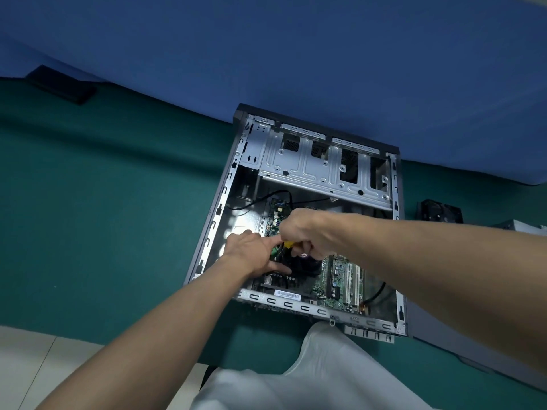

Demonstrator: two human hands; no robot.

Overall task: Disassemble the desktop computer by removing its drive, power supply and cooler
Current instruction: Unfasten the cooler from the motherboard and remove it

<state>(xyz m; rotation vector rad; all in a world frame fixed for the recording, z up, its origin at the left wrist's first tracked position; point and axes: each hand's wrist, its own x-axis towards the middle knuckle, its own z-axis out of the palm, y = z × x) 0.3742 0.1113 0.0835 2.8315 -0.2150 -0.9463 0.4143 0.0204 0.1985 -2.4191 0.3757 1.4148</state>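
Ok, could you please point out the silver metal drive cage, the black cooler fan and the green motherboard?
silver metal drive cage (pixel 299 165): head view, flat top plate.
black cooler fan (pixel 302 266): head view, dark housing.
green motherboard (pixel 322 287): head view, bare board near slots.

No legible text (barcode sticker (pixel 287 295) in computer case (pixel 296 306) too blurred)
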